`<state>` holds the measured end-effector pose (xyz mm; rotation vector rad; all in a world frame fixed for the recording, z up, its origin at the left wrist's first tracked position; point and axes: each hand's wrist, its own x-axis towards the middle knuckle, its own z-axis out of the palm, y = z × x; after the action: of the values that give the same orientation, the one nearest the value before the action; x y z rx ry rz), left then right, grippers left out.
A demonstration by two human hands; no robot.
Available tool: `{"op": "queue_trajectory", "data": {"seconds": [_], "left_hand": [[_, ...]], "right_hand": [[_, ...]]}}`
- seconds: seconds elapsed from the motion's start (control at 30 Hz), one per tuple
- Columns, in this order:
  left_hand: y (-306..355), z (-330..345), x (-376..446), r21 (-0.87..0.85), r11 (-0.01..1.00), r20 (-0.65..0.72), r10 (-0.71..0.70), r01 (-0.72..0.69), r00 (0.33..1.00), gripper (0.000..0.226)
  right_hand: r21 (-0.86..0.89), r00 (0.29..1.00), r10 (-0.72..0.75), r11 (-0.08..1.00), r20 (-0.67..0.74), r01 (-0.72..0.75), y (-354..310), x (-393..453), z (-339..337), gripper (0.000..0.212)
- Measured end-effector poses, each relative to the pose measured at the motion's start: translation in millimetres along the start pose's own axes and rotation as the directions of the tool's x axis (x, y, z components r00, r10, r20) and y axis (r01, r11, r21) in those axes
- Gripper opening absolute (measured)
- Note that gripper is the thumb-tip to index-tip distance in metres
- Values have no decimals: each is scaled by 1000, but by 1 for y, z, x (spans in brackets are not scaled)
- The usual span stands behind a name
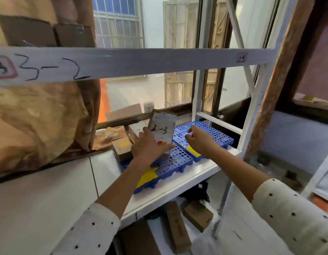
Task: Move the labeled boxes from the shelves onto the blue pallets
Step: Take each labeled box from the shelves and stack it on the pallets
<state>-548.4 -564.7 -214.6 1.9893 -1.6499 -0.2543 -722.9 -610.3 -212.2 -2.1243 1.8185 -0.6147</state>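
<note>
A flat cardboard box [164,126] with a white label marked "2-3" stands upright on the near blue pallet [176,164]. My left hand [148,146] rests against its front face, fingers spread and fairly straight. My right hand [200,139] hovers over the far blue pallet [205,133], fingers loosely curled, holding nothing. A small brown box [122,148] with a yellow label sits at the left end of the near pallet. Another brown box [136,131] stands behind it.
The pallets lie on a white shelf board [177,188] of a white metal rack. A beam [122,61] marked "3-2" crosses above, with boxes [49,34] on it. More boxes [179,227] lie on the level below. A brown curtain [40,116] hangs at left.
</note>
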Motion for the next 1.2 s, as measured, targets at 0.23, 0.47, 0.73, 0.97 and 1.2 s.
{"op": "queue_trajectory", "data": {"seconds": [0.23,0.47,0.73,0.97,1.2], "left_hand": [[-51,0,67,11,988,-56,-154,154,987,111],[-95,0,104,45,940,-85,-334,338,939,113],[-121,10,135,43,862,-45,-503,505,863,125],[-119,25,152,-14,786,23,-618,618,786,122],[-115,41,164,-3,742,22,-671,671,741,121]], "right_hand": [[-54,987,-151,987,49,154,-47,88,21,43],[-135,961,-222,960,164,245,-72,148,60,51],[-156,880,-337,901,335,405,-79,206,93,65],[-265,756,-441,750,483,606,-72,242,112,80],[-204,683,-499,708,534,676,-66,257,127,74]]}}
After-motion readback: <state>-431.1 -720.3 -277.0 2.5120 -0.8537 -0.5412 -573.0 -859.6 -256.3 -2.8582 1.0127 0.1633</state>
